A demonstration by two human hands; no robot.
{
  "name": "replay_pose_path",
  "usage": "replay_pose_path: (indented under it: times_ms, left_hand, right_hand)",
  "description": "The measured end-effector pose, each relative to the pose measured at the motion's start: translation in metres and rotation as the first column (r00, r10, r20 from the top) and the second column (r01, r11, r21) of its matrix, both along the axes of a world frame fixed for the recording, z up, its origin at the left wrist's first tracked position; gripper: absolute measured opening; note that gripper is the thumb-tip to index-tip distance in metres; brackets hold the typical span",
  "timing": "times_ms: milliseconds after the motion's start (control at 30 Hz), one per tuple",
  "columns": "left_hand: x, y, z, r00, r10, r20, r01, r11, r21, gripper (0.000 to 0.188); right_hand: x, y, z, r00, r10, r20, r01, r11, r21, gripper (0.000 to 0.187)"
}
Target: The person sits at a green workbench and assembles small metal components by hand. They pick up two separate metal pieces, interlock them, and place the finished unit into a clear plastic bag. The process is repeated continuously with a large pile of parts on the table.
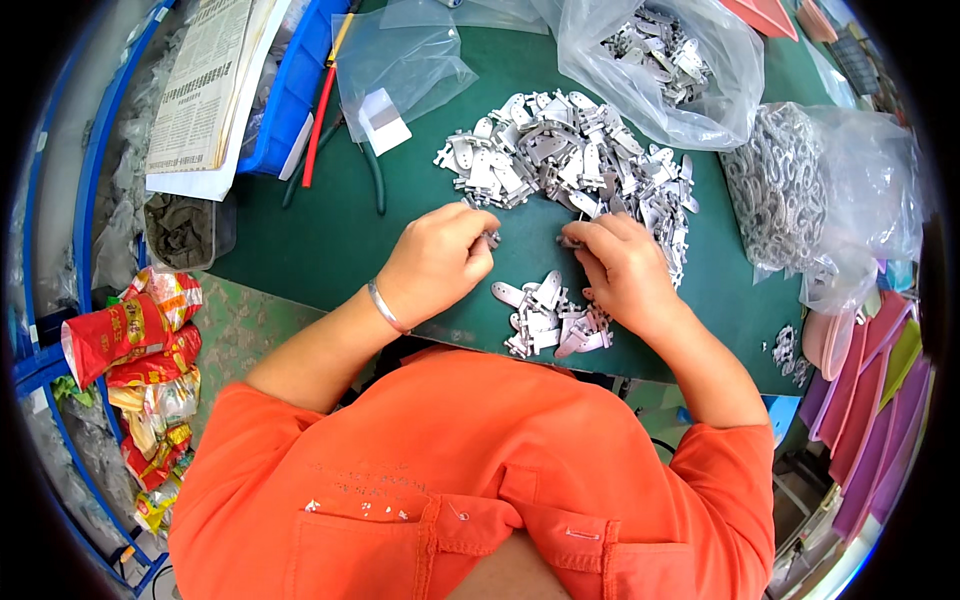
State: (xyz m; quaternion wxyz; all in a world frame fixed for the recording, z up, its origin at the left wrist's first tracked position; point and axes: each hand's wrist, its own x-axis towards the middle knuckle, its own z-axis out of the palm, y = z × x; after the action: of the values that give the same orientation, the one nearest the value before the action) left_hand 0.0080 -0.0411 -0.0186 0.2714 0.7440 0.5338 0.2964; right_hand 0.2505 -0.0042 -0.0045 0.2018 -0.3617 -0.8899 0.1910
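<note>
My left hand (pixel 440 258) is closed in a pinch on a small metal part (pixel 491 238) at the near left side of a big heap of silvery metal parts (pixel 570 150). Across a gap, my right hand (pixel 625 268) pinches another small metal part (pixel 568 241), mostly covered by the fingers. The heaped parts look like flat, rounded plates with jointed ends. Between my wrists, near the table's front edge, lies a smaller pile of the same parts (pixel 555 315).
On the green table (pixel 300 240) stand an open plastic bag of parts (pixel 660 60) and a bag of chain-like metal pieces (pixel 775 190). Green-handled pliers (pixel 375 175), a red pen (pixel 320 125) and a blue bin (pixel 295 95) are at left. Purple and red trays (pixel 870 400) stack at right.
</note>
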Motion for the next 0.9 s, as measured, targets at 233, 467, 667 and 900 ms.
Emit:
replay_pose_path:
  times_ms: [233,467,667,900]
  left_hand:
    - [0.004,-0.008,0.009,0.702,0.233,0.673,0.105,0.901,-0.421,0.024]
    - [0.003,-0.014,0.010,0.712,0.061,0.700,0.078,0.983,-0.165,0.025]
    - [-0.001,-0.015,0.012,0.820,-0.113,0.562,0.076,0.993,0.089,0.025]
    - [0.002,-0.017,0.016,0.836,-0.086,0.541,0.035,0.994,0.105,0.028]
  right_hand:
    - [-0.013,-0.013,0.006,0.832,-0.431,-0.349,-0.047,0.573,-0.818,0.022]
    - [-0.016,-0.010,0.015,0.854,-0.308,-0.419,-0.055,0.747,-0.662,0.020]
    - [-0.017,-0.008,0.020,0.858,-0.178,-0.481,-0.101,0.860,-0.500,0.018]
    - [-0.017,-0.009,0.017,0.843,-0.185,-0.505,-0.116,0.855,-0.506,0.019]
